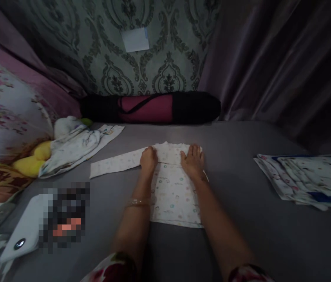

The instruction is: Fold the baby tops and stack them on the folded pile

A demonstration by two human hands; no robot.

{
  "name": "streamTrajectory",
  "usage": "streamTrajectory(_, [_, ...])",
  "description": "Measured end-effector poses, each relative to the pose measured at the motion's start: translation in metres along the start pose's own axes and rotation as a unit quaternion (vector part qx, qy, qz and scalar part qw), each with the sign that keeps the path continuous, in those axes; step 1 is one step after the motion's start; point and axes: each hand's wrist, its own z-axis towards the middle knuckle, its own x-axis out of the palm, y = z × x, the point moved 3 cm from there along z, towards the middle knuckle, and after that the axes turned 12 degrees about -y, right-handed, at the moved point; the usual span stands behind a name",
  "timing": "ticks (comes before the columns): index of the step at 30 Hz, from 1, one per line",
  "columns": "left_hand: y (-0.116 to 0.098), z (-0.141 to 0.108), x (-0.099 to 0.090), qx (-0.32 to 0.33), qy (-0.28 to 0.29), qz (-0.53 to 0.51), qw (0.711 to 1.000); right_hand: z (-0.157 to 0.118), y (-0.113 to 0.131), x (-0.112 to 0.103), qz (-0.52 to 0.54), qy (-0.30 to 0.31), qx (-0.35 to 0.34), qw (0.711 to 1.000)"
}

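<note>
A small white long-sleeved shirt (172, 196) with a fine printed pattern lies flat on the grey bed surface. One sleeve (115, 163) stretches out to the left, while a strip on the right side appears folded across the upper part. My left hand (149, 158) is closed on the cloth where that left sleeve meets the body. My right hand (194, 161) lies flat on the upper right of the shirt, fingers stretched out, pressing on the cloth. The shirt's right edge is partly hidden by my right forearm.
Folded clothes (315, 176) are stacked at the right. A crumpled white garment (77, 150) lies at the left beside yellow plush toys (33, 158). Nearer are a white device (26, 231) with a cable and a blurred patch. A black and pink bag (147, 107) lies along the wall.
</note>
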Motion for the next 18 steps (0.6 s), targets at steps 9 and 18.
streamTrajectory(9, [0.0024,0.0017,-0.0009,-0.022,0.015,0.008,1.0,0.0008,-0.0002,0.0011,-0.013,-0.021,0.009,1.0])
streamTrajectory(18, [0.0035,0.0007,0.0027,-0.016,0.009,0.018,1.0,0.0002,-0.006,0.0011,-0.015,-0.018,0.006,1.0])
